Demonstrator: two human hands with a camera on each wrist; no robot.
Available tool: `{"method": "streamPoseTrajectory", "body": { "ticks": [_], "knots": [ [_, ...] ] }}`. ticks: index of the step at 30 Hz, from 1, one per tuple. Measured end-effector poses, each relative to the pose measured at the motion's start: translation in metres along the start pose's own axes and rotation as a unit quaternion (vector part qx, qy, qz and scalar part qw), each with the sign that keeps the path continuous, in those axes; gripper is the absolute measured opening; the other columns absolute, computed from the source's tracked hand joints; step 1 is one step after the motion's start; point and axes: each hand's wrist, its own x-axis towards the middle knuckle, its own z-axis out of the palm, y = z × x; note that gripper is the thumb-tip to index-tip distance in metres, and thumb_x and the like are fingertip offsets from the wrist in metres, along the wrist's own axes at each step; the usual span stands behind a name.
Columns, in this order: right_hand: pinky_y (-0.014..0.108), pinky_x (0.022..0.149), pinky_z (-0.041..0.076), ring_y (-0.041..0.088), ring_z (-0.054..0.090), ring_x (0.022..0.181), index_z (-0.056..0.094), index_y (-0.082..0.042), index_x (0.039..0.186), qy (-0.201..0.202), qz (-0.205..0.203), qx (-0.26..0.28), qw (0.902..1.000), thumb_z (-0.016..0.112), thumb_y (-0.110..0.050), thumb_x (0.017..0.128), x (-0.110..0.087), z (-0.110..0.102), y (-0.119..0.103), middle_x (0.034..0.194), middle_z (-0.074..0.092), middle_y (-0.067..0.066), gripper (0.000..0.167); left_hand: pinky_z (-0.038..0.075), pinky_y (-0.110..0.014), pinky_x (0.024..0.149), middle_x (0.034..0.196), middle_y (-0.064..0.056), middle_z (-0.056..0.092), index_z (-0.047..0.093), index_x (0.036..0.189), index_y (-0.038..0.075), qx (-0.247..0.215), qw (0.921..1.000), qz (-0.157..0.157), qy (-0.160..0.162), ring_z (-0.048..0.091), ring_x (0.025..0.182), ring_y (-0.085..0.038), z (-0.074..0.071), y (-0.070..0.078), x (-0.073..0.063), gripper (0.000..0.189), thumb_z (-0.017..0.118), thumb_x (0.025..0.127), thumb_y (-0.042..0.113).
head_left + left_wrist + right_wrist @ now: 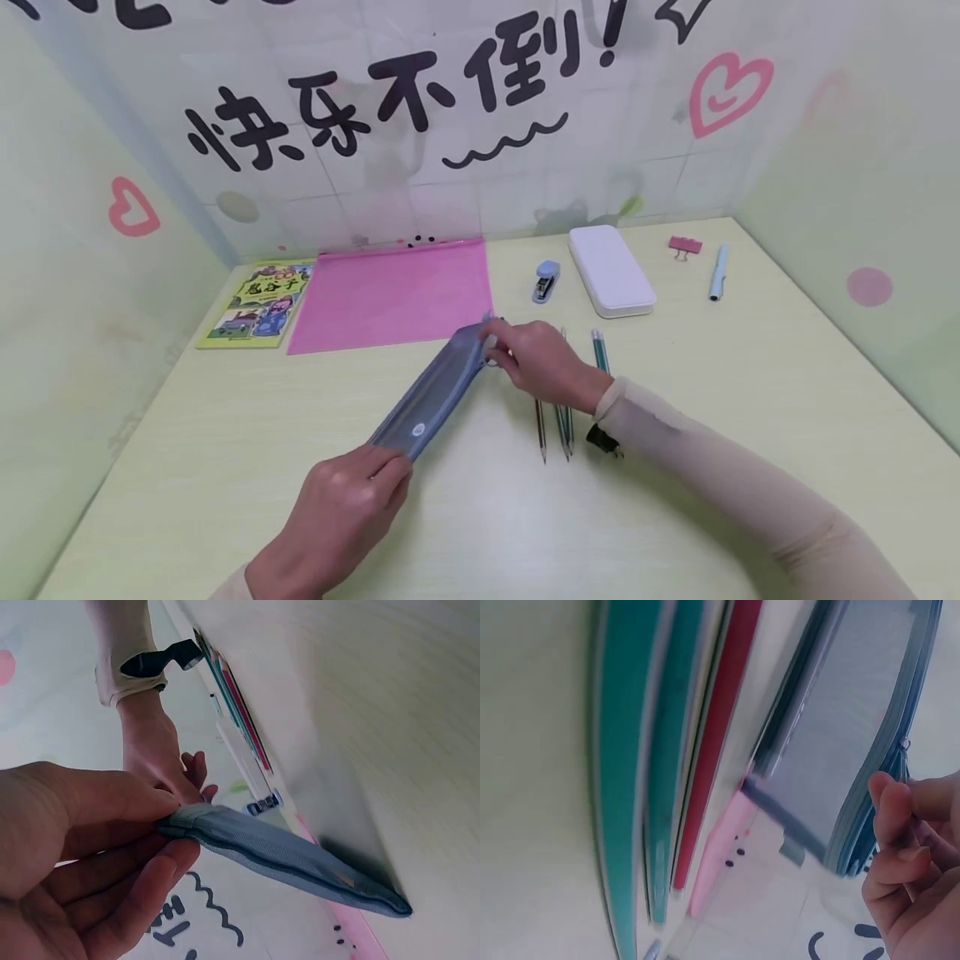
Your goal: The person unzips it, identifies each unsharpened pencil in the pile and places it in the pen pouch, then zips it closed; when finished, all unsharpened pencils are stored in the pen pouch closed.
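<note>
A blue-grey mesh zip pouch (435, 392) slants over the middle of the table, its far end pointing towards the back. My left hand (348, 492) grips its near end between thumb and fingers. At the far end, my right hand (551, 362) pinches the zipper pull (906, 761) with thumb and forefinger. The zipper track (862, 780) runs along the pouch's upper edge. Below my right hand lie a red pencil (542, 433) and several green pencils (562, 429), partly hidden by the hand and wrist. A black binder clip (602, 439) lies close by the right sleeve.
A pink folder (397, 292) lies at the back left, beside a yellow-green book (258, 308). Towards the back right are a blue stapler (547, 281), a white case (611, 271), a red binder clip (685, 245) and a light-blue pen (718, 272). Walls enclose the table's back and sides.
</note>
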Motion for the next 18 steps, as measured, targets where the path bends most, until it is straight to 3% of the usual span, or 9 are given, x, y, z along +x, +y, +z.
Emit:
{"method": "streamPoseTrajectory", "body": {
  "ticks": [5,10,14,18],
  "knots": [
    [0.017,0.052,0.04,0.009,0.053,0.056,0.065,-0.002,0.115,0.001,0.033,-0.016,0.9993,0.067,-0.004,0.093,0.0,-0.01,0.012,0.088,0.077,0.008,0.022,0.054,-0.024,0.05,0.072,0.005,0.069,0.073,0.075,0.011,0.006,0.9998,-0.016,0.002,0.06,0.059,-0.006,-0.007,-0.012,-0.012,0.026,0.086,0.055,-0.001],
    [0.018,0.055,0.045,0.007,0.054,0.057,0.075,-0.003,0.104,-0.004,0.061,0.009,0.9981,0.067,0.0,0.092,-0.003,-0.017,0.025,0.091,0.078,0.008,0.015,0.052,-0.018,0.049,0.069,0.007,0.071,0.074,0.075,0.013,0.026,0.9971,-0.061,-0.036,0.058,0.055,-0.001,-0.012,-0.018,-0.016,0.026,0.088,0.058,0.0],
    [0.018,0.052,0.043,0.005,0.051,0.057,0.075,-0.003,0.103,-0.051,0.085,0.062,0.9931,0.064,-0.001,0.093,-0.006,-0.02,0.022,0.085,0.077,0.008,0.015,0.055,-0.02,0.05,0.073,0.002,0.076,0.077,0.081,0.011,0.04,0.9909,-0.111,-0.066,0.068,0.057,-0.006,-0.012,-0.03,-0.017,0.027,0.09,0.061,-0.001],
    [0.017,0.051,0.045,0.003,0.052,0.058,0.073,-0.004,0.097,-0.108,0.109,0.116,0.9813,0.063,-0.003,0.094,-0.01,-0.018,0.009,0.075,0.072,0.003,0.01,0.06,-0.029,0.053,0.077,-0.006,0.078,0.076,0.082,0.008,0.022,0.9857,-0.155,-0.062,0.075,0.063,-0.016,-0.008,-0.055,-0.024,0.027,0.088,0.062,-0.006]
  ]
}}
